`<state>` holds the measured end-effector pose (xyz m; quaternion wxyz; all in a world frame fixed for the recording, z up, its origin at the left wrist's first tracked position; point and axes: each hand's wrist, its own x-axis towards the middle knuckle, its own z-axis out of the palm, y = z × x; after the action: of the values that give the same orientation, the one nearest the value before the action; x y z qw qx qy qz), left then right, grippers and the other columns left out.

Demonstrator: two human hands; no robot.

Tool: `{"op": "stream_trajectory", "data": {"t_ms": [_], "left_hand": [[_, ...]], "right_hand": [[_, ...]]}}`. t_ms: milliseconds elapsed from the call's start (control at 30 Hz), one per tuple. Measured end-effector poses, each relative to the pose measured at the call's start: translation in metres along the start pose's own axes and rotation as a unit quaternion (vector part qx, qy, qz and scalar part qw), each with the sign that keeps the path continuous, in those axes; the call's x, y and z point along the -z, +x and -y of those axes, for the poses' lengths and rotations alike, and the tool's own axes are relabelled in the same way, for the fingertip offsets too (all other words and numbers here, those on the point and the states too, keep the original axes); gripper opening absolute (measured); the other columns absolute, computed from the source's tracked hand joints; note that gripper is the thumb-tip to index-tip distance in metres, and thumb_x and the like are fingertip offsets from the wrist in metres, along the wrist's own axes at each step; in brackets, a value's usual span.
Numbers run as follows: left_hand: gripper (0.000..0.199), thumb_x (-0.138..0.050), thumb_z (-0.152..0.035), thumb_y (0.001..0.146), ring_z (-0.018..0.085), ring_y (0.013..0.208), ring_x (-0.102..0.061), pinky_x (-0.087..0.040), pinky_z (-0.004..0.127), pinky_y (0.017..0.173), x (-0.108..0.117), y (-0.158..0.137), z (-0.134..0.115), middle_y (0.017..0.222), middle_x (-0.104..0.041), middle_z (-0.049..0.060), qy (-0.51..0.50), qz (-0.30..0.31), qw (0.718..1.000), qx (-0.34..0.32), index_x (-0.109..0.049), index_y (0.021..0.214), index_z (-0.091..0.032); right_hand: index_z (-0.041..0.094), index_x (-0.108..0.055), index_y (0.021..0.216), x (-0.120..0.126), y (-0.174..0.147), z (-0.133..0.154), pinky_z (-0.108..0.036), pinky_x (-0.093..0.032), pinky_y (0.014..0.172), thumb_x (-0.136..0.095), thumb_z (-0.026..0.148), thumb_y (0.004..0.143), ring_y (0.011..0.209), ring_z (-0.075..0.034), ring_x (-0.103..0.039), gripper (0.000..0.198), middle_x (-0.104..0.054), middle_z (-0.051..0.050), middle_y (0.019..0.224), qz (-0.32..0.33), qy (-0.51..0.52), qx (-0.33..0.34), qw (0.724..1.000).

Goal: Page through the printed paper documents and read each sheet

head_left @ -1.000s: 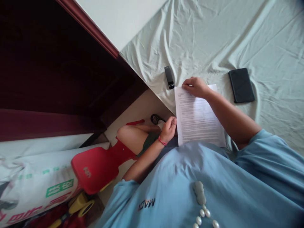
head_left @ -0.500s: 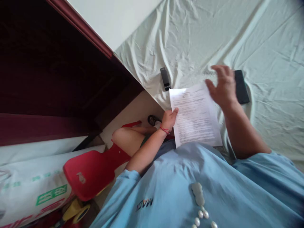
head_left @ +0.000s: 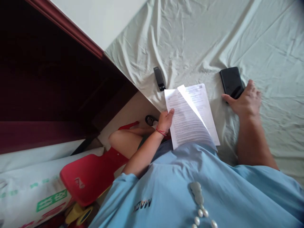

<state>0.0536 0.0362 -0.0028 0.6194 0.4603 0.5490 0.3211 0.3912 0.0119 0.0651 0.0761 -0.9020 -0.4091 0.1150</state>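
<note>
My left hand (head_left: 165,121) pinches the left edge of several printed paper sheets (head_left: 187,120), thumb on top. The top sheet's upper right corner is folded over, baring the printed sheet beneath. The papers' lower edge rests against my shirt. On the cloth to the right lies a black smartphone (head_left: 231,81), screen up. My right hand (head_left: 248,99) is at its near right corner with thumb and fingers apart; whether it touches the phone I cannot tell. A black stapler (head_left: 159,78) lies just beyond the papers' upper left corner.
A wrinkled pale green cloth (head_left: 190,41) covers the surface ahead. Dark red wooden furniture (head_left: 78,34) stands at the left. Below it are a red plastic chair part (head_left: 87,177) and a white printed sack (head_left: 26,190). A pearl necklace (head_left: 200,212) hangs over my shirt.
My right hand has left the papers' upper right corner and moved right, to the phone. The top sheet's corner is now folded over, showing the sheet below. The left hand keeps its hold.
</note>
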Motion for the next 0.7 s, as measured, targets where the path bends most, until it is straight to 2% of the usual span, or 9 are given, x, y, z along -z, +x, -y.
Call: {"op": "stream_trajectory", "data": {"t_ms": [100, 200, 367, 700], "left_hand": [[0.077, -0.071, -0.089, 0.081, 0.023, 0.073, -0.071, -0.055, 0.035, 0.070, 0.000, 0.000, 0.001, 0.081, -0.080, 0.011, 0.003, 0.001, 1.000, -0.012, -0.081, 0.088, -0.014], [0.079, -0.070, -0.091, 0.080, 0.024, 0.076, -0.072, -0.056, 0.036, 0.071, -0.001, 0.001, 0.002, 0.085, -0.082, 0.012, 0.010, 0.000, 1.000, -0.025, -0.082, 0.090, -0.014], [0.078, -0.068, -0.091, 0.082, 0.026, 0.080, -0.075, -0.058, 0.037, 0.072, -0.002, 0.002, 0.003, 0.091, -0.084, 0.013, 0.023, -0.010, 0.998, -0.053, -0.083, 0.092, -0.015], [0.081, -0.063, -0.096, 0.081, 0.025, 0.074, -0.073, -0.057, 0.037, 0.067, 0.001, 0.006, 0.009, 0.084, -0.081, 0.011, 0.042, -0.009, 0.998, -0.054, -0.081, 0.084, -0.017]], "right_hand": [[0.001, -0.040, 0.167, 0.000, 0.000, 0.009, -0.053, -0.032, 0.126, -0.084, 0.054, 0.091, 0.151, -0.043, -0.045, 0.102, -0.050, -0.034, 0.163, -0.026, -0.005, -0.022, 0.999], [0.003, -0.057, 0.152, -0.003, 0.005, 0.014, -0.056, -0.028, 0.128, -0.087, 0.057, 0.087, 0.153, -0.046, -0.039, 0.089, -0.049, -0.035, 0.162, -0.025, -0.006, -0.054, 0.998], [-0.004, -0.046, 0.159, -0.003, 0.010, 0.019, -0.059, -0.019, 0.132, -0.087, 0.056, 0.087, 0.162, -0.048, -0.025, 0.102, -0.036, -0.041, 0.170, 0.015, 0.007, -0.073, 0.997], [0.000, -0.053, 0.143, -0.017, -0.013, 0.033, -0.054, -0.023, 0.131, -0.083, 0.059, 0.082, 0.153, -0.047, -0.033, 0.090, -0.049, -0.035, 0.154, 0.020, -0.005, -0.019, 1.000]]}}
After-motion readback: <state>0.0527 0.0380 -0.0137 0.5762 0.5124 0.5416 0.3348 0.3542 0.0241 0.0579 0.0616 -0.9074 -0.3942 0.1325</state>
